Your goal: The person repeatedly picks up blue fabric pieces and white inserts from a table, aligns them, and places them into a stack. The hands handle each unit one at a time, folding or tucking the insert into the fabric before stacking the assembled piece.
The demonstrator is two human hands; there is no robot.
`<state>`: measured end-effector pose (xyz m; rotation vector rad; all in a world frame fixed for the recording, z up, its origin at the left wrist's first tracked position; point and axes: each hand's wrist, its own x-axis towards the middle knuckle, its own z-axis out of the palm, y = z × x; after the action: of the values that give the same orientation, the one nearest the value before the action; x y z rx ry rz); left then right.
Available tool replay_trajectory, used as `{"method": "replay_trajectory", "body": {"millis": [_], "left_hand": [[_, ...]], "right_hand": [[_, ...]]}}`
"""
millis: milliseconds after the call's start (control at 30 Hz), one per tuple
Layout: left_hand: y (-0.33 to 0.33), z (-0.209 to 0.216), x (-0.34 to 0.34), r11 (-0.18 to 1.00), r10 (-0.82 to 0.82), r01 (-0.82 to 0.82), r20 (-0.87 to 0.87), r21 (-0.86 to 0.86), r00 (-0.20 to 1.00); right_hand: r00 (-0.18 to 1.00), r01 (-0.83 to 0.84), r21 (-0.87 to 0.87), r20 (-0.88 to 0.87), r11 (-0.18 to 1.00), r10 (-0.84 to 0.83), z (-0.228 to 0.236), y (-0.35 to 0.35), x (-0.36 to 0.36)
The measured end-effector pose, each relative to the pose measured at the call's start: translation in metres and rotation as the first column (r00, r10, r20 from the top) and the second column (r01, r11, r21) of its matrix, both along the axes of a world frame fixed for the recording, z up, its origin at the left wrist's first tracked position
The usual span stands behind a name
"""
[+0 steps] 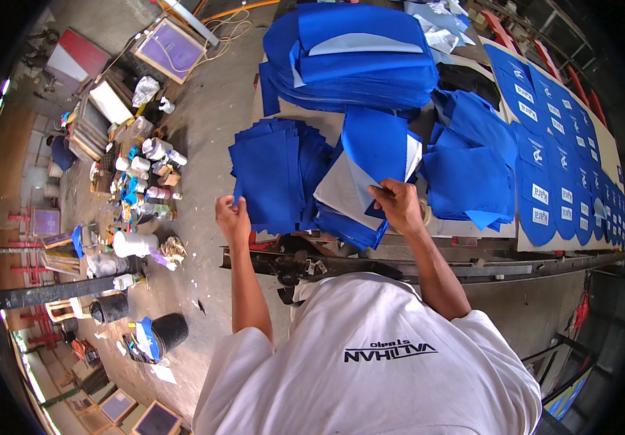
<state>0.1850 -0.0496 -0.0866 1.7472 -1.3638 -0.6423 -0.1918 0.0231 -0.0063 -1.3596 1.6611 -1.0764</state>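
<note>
My right hand [398, 206] pinches the near corner of a blue fabric sheet [375, 141], which is curled up so its pale underside shows. Beneath it lie a whitish sheet [343, 190] and more blue pieces [352, 230], piled askew. At the lower left corner of a fanned stack of blue sheets [265, 170], my left hand [233, 217] has its fingers curled in, with thumb and forefinger at the edge of a sheet. Another loose pile of blue sheets [470, 177] sits to the right of my right hand.
A tall stack of larger blue pieces [352, 65] fills the table's far side. Printed blue pieces lie in rows on a long board [505, 239] at right. A metal rail [472, 271] runs along the near edge. Bottles, a white bucket [135, 244] and framed screens [171, 49] crowd the floor at left.
</note>
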Motion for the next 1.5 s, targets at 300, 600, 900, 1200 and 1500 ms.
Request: {"method": "replay_trajectory", "body": {"millis": [300, 600, 900, 1200, 1500], "left_hand": [[0.037, 0.09, -0.186, 0.85, -0.126, 0.477, -0.792, 0.224, 0.597], [0.038, 0.087, -0.197, 0.782, -0.117, 0.528, -0.755, 0.331, 0.646], [0.031, 0.053, -0.163, 0.97, -0.055, 0.21, -0.728, 0.124, 0.684], [-0.011, -0.034, -0.051, 0.945, 0.309, -0.302, -0.632, 0.122, 0.711], [0.002, -0.038, -0.019, 0.879, 0.404, -0.388, 0.001, -0.278, 0.915]], "right_hand": [[0.976, -0.125, -0.224, -0.201, 0.966, 0.08, 0.017, 0.001, 0.016], [0.988, -0.123, -0.195, -0.118, 0.973, 0.101, 0.009, 0.011, 0.014], [0.851, 0.453, -0.174, 0.377, 0.874, -0.366, 0.001, 0.006, 0.001], [0.795, 0.536, -0.212, 0.453, 0.817, -0.404, 0.005, 0.022, 0.003], [0.899, 0.374, -0.235, 0.328, 0.897, -0.289, 0.028, -0.017, 0.067]]}}
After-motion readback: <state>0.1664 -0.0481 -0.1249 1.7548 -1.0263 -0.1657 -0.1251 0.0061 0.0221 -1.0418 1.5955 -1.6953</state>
